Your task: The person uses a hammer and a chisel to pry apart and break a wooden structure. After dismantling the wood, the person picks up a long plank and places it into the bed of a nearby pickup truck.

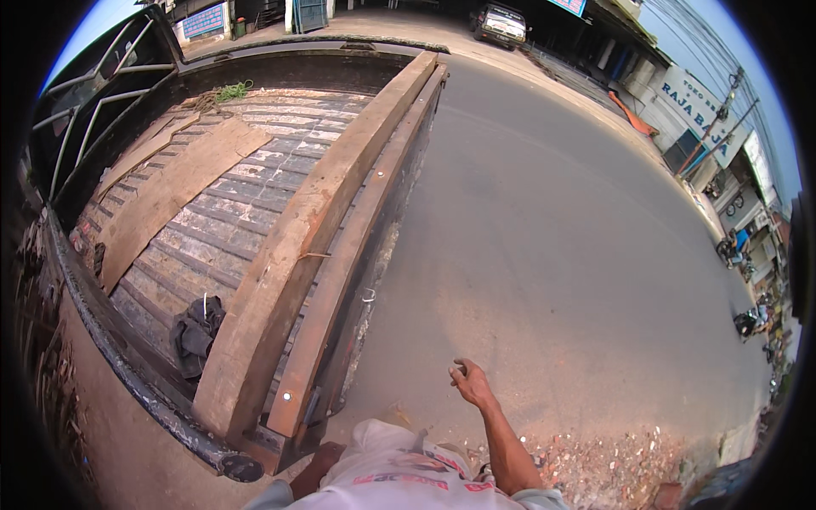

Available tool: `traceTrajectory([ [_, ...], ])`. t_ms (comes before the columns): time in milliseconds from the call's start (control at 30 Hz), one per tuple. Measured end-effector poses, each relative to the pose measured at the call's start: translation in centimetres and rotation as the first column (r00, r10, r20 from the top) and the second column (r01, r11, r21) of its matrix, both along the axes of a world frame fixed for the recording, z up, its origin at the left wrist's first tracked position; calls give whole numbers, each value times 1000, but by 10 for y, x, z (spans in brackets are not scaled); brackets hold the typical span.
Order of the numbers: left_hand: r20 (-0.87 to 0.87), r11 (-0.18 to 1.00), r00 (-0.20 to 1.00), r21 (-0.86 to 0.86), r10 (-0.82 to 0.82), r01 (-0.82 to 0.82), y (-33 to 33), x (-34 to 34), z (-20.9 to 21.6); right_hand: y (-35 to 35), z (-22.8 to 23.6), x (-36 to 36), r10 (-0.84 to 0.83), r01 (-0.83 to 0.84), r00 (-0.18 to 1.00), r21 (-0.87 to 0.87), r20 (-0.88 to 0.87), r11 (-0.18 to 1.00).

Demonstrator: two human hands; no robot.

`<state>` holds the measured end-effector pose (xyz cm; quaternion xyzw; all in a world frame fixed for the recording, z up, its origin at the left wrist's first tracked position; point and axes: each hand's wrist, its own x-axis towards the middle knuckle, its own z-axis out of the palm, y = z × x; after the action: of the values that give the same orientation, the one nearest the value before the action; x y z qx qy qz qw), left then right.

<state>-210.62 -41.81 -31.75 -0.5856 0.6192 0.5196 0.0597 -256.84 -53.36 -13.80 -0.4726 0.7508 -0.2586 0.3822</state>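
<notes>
My right hand (470, 382) hangs out over the grey road with its fingers loosely curled and apart, and nothing shows in it. Of my left arm (318, 470) only a dark part appears beside my shirt, close to the near end of the truck's tailgate; its fingers are hidden. Just ahead on my left, a long wooden beam (293, 229) lies along the open end of a truck bed (246, 200). Beside it runs a brown wood-faced tailgate board (340, 268) with bolt heads.
In the bed are a plywood sheet (174, 200), a dark cloth (197, 331) and a green rope (234, 91). A black side rail (127, 365) edges it. Rubble (608, 466) lies by my feet. Across the road (544, 229) stands a parked vehicle (501, 25); motorbikes (752, 319) are farther right.
</notes>
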Motion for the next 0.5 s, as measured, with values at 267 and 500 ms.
traceTrajectory([
  [267, -144, 805, 794, 169, 591, -569, -45, -123, 109, -186, 72, -11, 237, -221, 969, -192, 65, 956],
  [500, -214, 915, 891, 28, 400, -403, -188, -213, 364, -384, 201, 24, 518, -502, 810, -782, -276, 369],
])
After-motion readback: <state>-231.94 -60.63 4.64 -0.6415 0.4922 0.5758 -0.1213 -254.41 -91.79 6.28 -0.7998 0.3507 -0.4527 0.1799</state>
